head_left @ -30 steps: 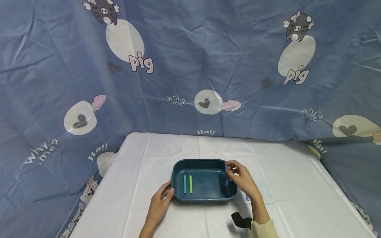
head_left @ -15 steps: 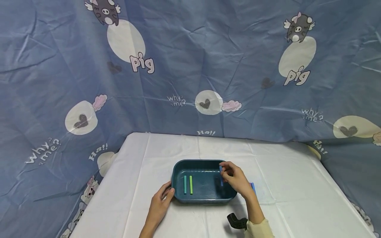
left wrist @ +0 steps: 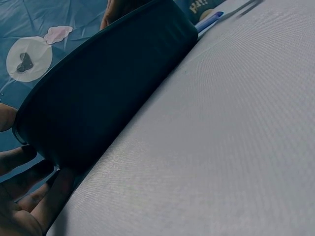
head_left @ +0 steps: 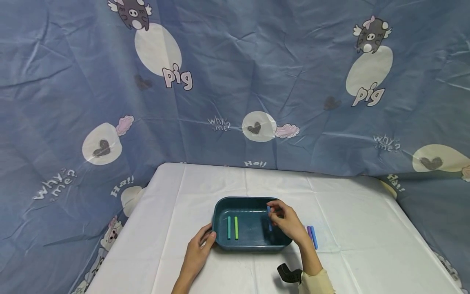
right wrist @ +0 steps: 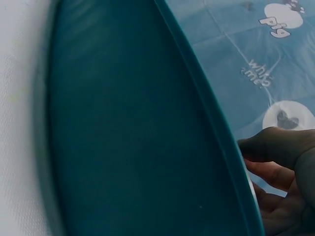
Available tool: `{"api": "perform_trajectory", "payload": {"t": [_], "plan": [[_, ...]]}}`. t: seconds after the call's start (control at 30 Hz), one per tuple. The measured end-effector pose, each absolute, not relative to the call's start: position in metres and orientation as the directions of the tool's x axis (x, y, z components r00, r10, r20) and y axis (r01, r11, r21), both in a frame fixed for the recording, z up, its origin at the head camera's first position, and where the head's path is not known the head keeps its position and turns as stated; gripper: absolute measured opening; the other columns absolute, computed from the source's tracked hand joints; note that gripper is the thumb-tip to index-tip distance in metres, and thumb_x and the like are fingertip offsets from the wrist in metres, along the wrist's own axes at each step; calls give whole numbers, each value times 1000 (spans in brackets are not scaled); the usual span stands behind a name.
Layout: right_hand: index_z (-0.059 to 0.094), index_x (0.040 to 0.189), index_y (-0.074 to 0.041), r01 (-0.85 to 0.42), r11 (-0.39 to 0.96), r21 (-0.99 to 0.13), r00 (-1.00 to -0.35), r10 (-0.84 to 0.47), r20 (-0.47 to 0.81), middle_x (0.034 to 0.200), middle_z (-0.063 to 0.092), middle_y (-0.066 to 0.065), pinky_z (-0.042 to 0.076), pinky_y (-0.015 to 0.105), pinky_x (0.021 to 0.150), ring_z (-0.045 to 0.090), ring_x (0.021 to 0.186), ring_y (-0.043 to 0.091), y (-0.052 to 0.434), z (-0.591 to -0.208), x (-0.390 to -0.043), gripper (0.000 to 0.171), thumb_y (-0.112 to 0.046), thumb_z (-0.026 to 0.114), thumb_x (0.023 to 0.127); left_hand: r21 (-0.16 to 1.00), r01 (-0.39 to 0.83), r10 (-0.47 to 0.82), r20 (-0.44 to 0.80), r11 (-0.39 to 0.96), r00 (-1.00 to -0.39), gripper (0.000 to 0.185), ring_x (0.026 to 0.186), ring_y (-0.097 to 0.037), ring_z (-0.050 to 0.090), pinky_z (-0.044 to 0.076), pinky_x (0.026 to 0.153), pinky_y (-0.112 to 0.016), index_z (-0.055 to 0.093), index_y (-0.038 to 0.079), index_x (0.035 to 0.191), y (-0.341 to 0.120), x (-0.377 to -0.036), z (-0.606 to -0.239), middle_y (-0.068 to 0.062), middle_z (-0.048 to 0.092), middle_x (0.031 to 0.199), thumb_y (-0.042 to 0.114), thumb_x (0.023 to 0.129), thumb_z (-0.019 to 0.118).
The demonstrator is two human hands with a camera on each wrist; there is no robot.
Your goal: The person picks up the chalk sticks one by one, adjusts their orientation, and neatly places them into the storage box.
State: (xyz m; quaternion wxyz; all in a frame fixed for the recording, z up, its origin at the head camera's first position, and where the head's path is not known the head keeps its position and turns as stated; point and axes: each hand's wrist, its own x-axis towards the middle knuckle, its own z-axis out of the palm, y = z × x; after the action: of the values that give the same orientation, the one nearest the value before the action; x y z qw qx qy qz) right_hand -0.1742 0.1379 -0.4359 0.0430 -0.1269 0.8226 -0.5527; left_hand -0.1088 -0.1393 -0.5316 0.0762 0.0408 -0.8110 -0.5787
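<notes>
A dark teal rectangular tray (head_left: 253, 248) with raised walls stands on the table. My left hand (head_left: 196, 254) holds its left end, thumb at the near corner and fingers along the outside wall. Over the tray's right part, my right hand (head_left: 288, 222) pinches a thin blue stick (head_left: 269, 209), upright in the head view. Whether its lower end touches the tray floor I cannot tell. A teal stick (head_left: 229, 228) and a lime green stick (head_left: 236, 228) lie side by side inside, toward the left. The right wrist view shows the fingers (right wrist: 270, 145) beyond the rim, the stick hidden.
To the tray's right, a blue stick (head_left: 314, 237) and a purple stick (head_left: 309, 232) lie on the white cloth (head_left: 205, 183), partly behind the right forearm. A black wrist device (head_left: 289, 273) sits by the right sleeve. A patterned blue curtain (head_left: 220, 81) hangs behind.
My right hand has moved left over the tray with the blue stick, from near the right wall. More of the sticks on the cloth shows now. The left hand stays at the tray.
</notes>
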Motion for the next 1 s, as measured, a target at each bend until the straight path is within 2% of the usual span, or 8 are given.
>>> {"api": "perform_trajectory", "payload": {"t": [0.1,0.4,0.67,1.0], "plan": [[57,117,4,-165,350,-922,-961,-267,71,96,56,22,58,34,62,59,72,16,137,-440,-176,30,7,57,86,943,-5,-151,48,332,-987,46,117,-20,61,51,96,-28,53,14,133,-139,-109,-531,-10,61,129,39,94,56],[58,118,1,-179,341,-923,-957,-278,82,94,56,14,55,25,58,57,70,11,134,-473,-194,30,1,61,88,945,7,-150,60,327,-987,46,116,-21,61,52,94,-29,53,14,133,-140,-108,-531,-11,61,129,37,94,57],[56,120,3,-182,341,-922,-949,-305,75,95,57,15,56,25,58,58,72,11,128,-478,-194,33,0,60,87,944,33,-146,86,330,-985,45,114,-24,62,54,91,-29,54,12,132,-140,-107,-530,-13,61,128,36,94,57],[58,119,1,-168,364,-916,-951,-305,54,95,58,14,56,26,58,60,73,13,122,-480,-195,33,-1,61,86,941,44,-134,94,337,-987,47,115,-24,61,52,95,-32,52,10,133,-142,-108,-531,-14,60,129,37,95,55]]}}
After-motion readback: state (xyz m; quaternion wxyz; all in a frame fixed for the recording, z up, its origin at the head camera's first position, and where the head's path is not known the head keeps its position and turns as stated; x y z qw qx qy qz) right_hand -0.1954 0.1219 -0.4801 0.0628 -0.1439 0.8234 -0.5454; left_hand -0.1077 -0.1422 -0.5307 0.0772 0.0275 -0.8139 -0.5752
